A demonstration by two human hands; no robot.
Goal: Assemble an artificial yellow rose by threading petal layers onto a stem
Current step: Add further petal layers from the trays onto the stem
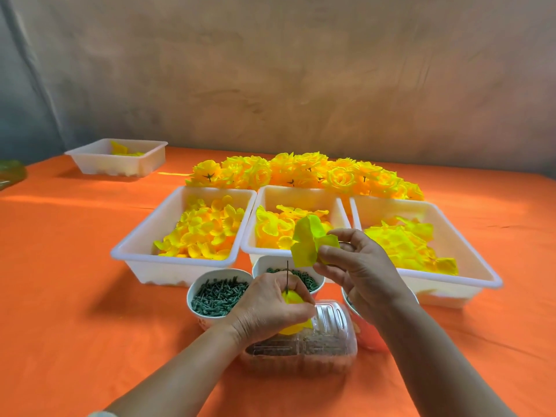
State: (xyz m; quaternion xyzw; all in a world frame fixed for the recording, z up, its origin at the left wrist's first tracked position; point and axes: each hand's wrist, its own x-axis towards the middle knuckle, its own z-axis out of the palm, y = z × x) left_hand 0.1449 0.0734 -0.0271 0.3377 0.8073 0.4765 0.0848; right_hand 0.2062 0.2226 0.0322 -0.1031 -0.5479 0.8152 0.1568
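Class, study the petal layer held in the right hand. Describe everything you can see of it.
The petal layer is a thin yellow-green piece that looks like fabric, cut into several rounded lobes, folded and curled. The right hand pinches one edge between thumb and fingers, holding it in the air in front of the middle tray, above and right of the thin stem that the left hand grips.

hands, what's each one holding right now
Left hand: grips a thin dark stem carrying yellow fabric petals.
Right hand: pinching a loose yellow fabric petal layer.
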